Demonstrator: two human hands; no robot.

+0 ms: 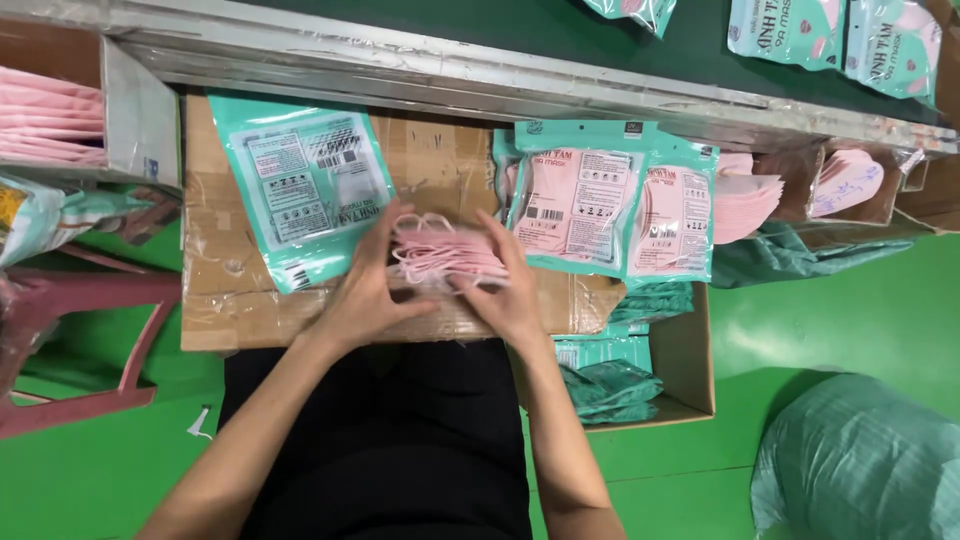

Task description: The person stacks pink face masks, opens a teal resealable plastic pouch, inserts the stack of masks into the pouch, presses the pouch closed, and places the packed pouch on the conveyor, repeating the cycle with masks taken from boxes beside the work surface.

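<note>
Both hands, the left hand (365, 295) and right hand (510, 295), clasp a stack of pink masks (445, 258) over the cardboard-covered counter (215, 290), beside teal pouches (305, 185).

Pink mask stack (445, 258) partly hidden by hands, green sack (860, 465) cut off at edge

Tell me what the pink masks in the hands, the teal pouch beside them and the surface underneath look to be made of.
Pink masks: probably soft nonwoven fabric, matte, with thin elastic loops, pinched between the left hand and right hand. Teal pouch: glossy plastic film, judging by glare and a see-through panel. Work surface: brown corrugated cardboard, creased, with shiny clear tape strips.
</note>
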